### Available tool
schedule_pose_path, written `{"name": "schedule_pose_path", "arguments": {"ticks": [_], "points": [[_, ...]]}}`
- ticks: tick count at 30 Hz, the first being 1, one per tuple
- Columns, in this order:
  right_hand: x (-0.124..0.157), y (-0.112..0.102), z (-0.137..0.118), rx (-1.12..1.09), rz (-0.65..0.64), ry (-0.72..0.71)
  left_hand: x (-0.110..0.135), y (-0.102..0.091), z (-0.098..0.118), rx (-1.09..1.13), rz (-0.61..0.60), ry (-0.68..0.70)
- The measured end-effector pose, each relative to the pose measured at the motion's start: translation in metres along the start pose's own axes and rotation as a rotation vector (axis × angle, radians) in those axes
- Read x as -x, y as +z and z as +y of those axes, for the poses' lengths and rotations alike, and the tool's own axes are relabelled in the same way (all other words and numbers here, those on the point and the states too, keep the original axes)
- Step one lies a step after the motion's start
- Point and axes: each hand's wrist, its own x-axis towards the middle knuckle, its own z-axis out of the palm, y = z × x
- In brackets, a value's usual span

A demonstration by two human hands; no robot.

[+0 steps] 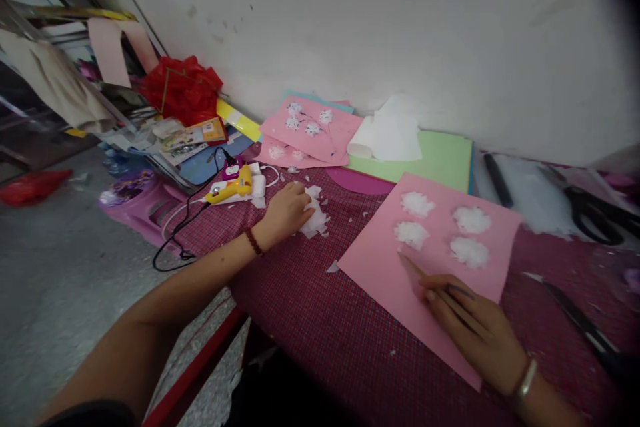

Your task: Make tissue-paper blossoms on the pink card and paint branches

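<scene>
A pink paper sheet (400, 273) lies on the red checked tablecloth (310, 307), with several white tissue tufts (417, 203) stuck on it. My right hand (470, 327) rests on the sheet's near part, fingers closed round a thin stick or pencil (413, 267) whose tip points at the lower left tuft. My left hand (287, 210) reaches out to the left and lies closed over a pile of white tissue scraps (316, 217). A red bead bracelet is on the left wrist, a metal bangle on the right.
A yellow glue gun (231, 191) with a black cord lies left of the scraps. Finished pink cards (313, 127), white tissue sheets (387, 137) and green paper (445, 157) sit by the wall. Black scissors (597, 213) lie at the right; red cellophane (183, 90) at the left.
</scene>
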Motion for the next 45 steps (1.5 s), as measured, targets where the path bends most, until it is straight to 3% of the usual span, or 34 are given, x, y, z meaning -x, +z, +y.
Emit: {"name": "schedule_pose_path", "arguments": {"ticks": [4, 10, 15, 18, 22, 24, 28, 30, 32, 36, 41, 45], "points": [[0.000, 0.000, 0.000, 0.000, 0.004, -0.040, -0.004, 0.003, -0.007, 0.050, 0.000, -0.071], [0.001, 0.001, 0.002, -0.016, -0.012, -0.029, -0.004, -0.004, -0.022, 0.361, 0.097, -0.202], [0.000, 0.001, 0.003, -0.019, -0.004, -0.026, -0.003, -0.010, -0.018, 0.499, 0.131, -0.262], [0.000, 0.001, 0.004, -0.014, -0.005, -0.053, -0.002, -0.015, -0.010, 0.768, 0.046, -0.382], [-0.001, 0.001, 0.002, -0.011, 0.012, -0.077, -0.001, -0.023, -0.006, 1.147, -0.195, -0.452], [-0.001, 0.002, -0.001, -0.016, 0.025, -0.083, -0.001, -0.025, -0.005, 1.028, -0.172, -0.369], [0.000, 0.002, -0.006, -0.065, 0.052, -0.145, -0.006, -0.028, 0.005, 0.611, 0.175, -0.189], [0.000, 0.002, -0.006, -0.067, 0.071, -0.171, -0.012, -0.030, 0.016, 0.588, 0.229, -0.144], [-0.001, 0.002, -0.006, -0.073, 0.089, -0.182, -0.021, -0.031, 0.030, 0.661, 0.166, -0.120], [-0.004, 0.002, -0.006, -0.074, 0.108, -0.192, -0.046, -0.021, 0.066, 0.890, -0.072, -0.134], [-0.009, 0.002, -0.006, -0.070, 0.107, -0.183, -0.076, 0.006, 0.107, 1.108, -0.154, -0.132], [-0.010, 0.000, -0.006, -0.106, 0.143, -0.094, -0.081, 0.022, 0.119, 1.303, -0.285, -0.151]]}}
